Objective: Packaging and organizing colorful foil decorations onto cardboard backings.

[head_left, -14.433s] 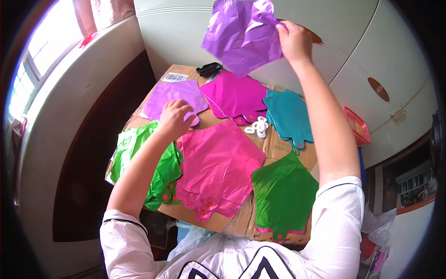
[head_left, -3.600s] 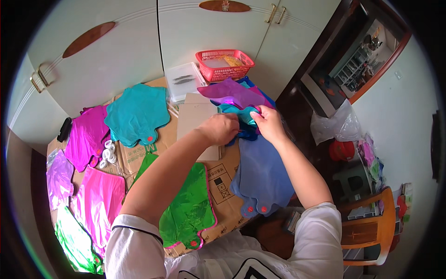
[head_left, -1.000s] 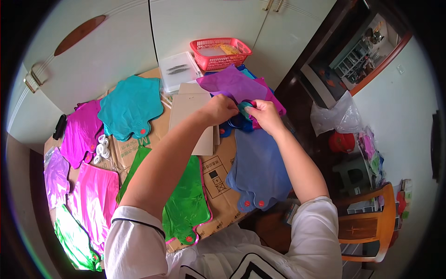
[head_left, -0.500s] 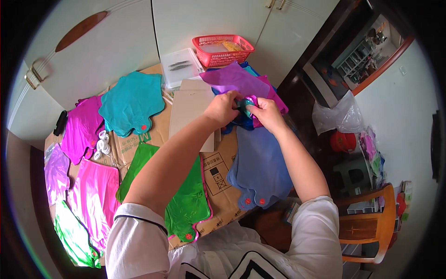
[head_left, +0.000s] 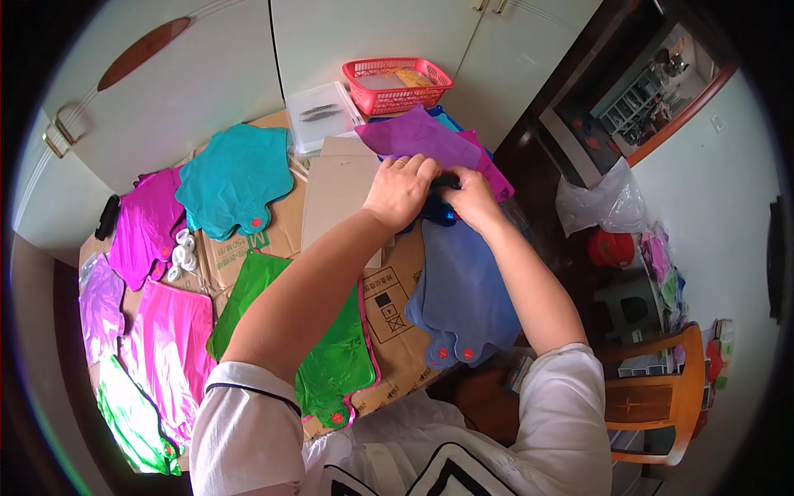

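Over the far right of the table, my left hand [head_left: 402,188] and my right hand [head_left: 475,200] are close together, fingers bent and closed. Between them is a dark, shiny teal-blue piece of foil [head_left: 443,183], mostly covered by the fingers. A purple foil sheet [head_left: 430,136] and a magenta foil sheet [head_left: 494,182], like flat uninflated foil balloons, lie just beyond the hands. Under my right forearm is a stack of blue-grey foil sheets [head_left: 463,289] with rounded tabs bearing red dots. A grey-beige cardboard sheet [head_left: 341,194] lies left of my left hand.
More foil sheets lie on the cardboard-covered table: teal [head_left: 236,178], green [head_left: 335,372], pink [head_left: 169,331] and magenta [head_left: 149,223]. White cord [head_left: 183,252] sits among them. At the back are a red basket [head_left: 399,103] and a clear box [head_left: 308,124]. A wooden chair [head_left: 682,397] stands right.
My left hand has turned over further, its back now upward, and both hands have drawn closer around the foil. The magenta and teal foil seen between them earlier is now mostly hidden.
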Available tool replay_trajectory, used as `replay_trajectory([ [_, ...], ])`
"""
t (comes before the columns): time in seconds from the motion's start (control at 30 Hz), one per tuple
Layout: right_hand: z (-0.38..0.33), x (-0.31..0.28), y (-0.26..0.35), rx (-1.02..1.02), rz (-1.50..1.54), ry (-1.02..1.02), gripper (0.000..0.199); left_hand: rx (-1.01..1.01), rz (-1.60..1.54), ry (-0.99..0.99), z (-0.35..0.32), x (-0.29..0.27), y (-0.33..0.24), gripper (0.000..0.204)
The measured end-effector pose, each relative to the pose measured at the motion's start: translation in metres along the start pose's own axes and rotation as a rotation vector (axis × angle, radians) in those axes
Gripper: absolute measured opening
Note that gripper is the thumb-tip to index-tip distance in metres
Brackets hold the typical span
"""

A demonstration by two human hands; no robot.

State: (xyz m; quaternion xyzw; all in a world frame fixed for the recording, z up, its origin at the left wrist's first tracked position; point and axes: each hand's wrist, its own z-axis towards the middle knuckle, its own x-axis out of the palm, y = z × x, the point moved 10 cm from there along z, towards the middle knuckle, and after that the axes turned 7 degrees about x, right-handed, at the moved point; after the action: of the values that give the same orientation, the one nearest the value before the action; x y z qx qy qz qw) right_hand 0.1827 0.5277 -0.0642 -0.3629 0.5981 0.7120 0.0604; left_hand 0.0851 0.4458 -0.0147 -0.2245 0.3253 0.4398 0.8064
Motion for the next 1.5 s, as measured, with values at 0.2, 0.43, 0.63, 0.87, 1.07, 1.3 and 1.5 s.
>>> replay_trajectory([
  [0.2, 0.020, 0.001, -0.042, 0.186, 0.304, -0.040, 0.019, 0.261, 0.182, 0.277, -0.016, 0.018, -0.021, 0.017],
  [0.43, 0.031, -0.017, -0.042, 0.187, 0.417, -0.114, 0.022, 0.045, 0.067, 0.382, -0.018, 0.037, 0.001, 0.018],
  [0.63, 0.072, -0.100, -0.054, 0.104, 0.080, -0.424, 0.024, -0.034, 0.087, 0.399, -0.017, 0.033, 0.006, 0.025],
  [0.87, 0.070, -0.215, -0.031, 0.088, 0.050, -0.782, 0.021, -0.143, 0.005, 0.441, -0.026, 0.038, 0.021, 0.030],
  [1.07, 0.024, -0.331, -0.021, 0.113, -0.173, -1.117, 0.029, -0.204, -0.006, 0.499, -0.018, 0.038, 0.020, 0.031],
  [1.3, -0.072, -0.288, 0.075, -0.225, -0.290, -1.007, 0.031, -0.052, 0.146, 0.458, -0.017, 0.035, 0.010, 0.024],
  [1.5, -0.174, -0.155, 0.094, -0.364, -0.354, -0.584, 0.013, 0.507, -0.356, 0.182, -0.032, -0.029, -0.102, 0.013],
])
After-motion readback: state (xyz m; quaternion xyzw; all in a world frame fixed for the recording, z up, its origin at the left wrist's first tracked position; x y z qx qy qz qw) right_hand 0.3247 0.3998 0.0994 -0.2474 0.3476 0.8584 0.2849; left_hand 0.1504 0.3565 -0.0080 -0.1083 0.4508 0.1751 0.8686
